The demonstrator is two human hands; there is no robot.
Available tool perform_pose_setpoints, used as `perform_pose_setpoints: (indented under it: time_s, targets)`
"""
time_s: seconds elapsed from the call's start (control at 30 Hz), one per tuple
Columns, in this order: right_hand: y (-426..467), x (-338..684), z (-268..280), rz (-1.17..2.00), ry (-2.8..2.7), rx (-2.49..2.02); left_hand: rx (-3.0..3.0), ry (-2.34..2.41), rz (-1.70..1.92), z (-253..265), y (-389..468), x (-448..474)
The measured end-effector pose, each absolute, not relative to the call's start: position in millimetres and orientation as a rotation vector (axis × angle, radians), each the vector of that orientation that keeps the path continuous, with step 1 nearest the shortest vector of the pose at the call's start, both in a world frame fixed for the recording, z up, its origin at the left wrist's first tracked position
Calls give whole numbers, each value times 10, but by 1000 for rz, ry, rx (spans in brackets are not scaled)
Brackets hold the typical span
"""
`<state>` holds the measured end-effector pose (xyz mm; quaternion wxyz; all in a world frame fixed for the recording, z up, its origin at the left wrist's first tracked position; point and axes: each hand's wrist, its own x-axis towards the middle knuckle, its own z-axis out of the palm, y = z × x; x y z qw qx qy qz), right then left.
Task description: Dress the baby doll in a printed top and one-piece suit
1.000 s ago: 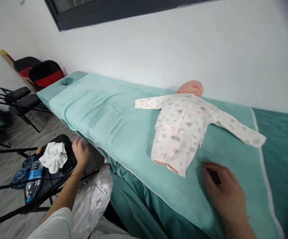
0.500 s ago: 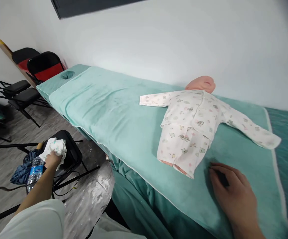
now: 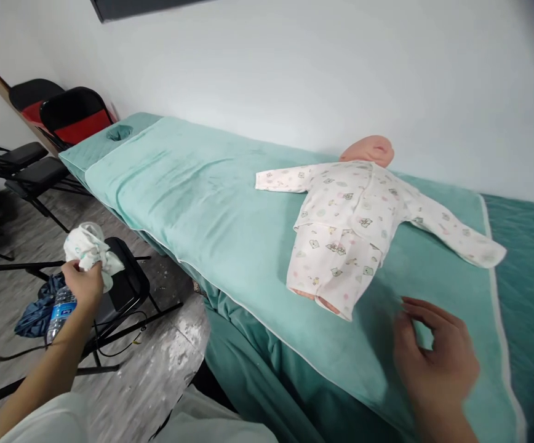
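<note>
My left hand (image 3: 83, 284) grips a crumpled white cloth item with green print (image 3: 88, 249), raised over a black folding chair (image 3: 131, 271). Its folds hide what kind of thing it is. On the green-covered bed lies a baby doll, its bare pink head (image 3: 369, 151) toward the wall. It wears a white printed long-sleeved top (image 3: 357, 194) and matching bottoms (image 3: 331, 261). Both sleeves are spread sideways. My right hand (image 3: 435, 347) hovers over the bed beside the doll's lower end, not touching it. Thumb and forefinger meet in a ring, with nothing visible between them.
A water bottle (image 3: 60, 311) and a dark blue bundle (image 3: 36, 314) are by the near chair, with a cable close by. More folding chairs (image 3: 75, 117) stand at the far left. The long bed (image 3: 179, 172) runs along the white wall (image 3: 294, 74).
My left hand has lifted the white cloth item up off the chair seat. The thumb and forefinger of my right hand have come together. The view has shifted slightly.
</note>
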<state>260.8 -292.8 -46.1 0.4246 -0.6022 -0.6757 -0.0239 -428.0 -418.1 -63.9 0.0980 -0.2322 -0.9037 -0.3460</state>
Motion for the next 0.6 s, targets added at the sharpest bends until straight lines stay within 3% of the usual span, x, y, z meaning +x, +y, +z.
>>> perform_pose_setpoints:
  time_s: [0.1,0.23,0.37,0.6]
  targets:
    - [-3094,2254,-308,-17,-1692,-1421,-752,-2413,-1488,-436,-4015,-3679]
    - [-3205,1521,-25,372,-1830,-951,-1014,-2246,-1863,-166,-3695,-2497]
    - [-3056,988,226,693,-1904,-804,-1299,-2211,-2264,84,-3467,-1415]
    - [-2916,934,297,1067,-1723,-703,-1928,-2285,-2961,287,-3407,-574]
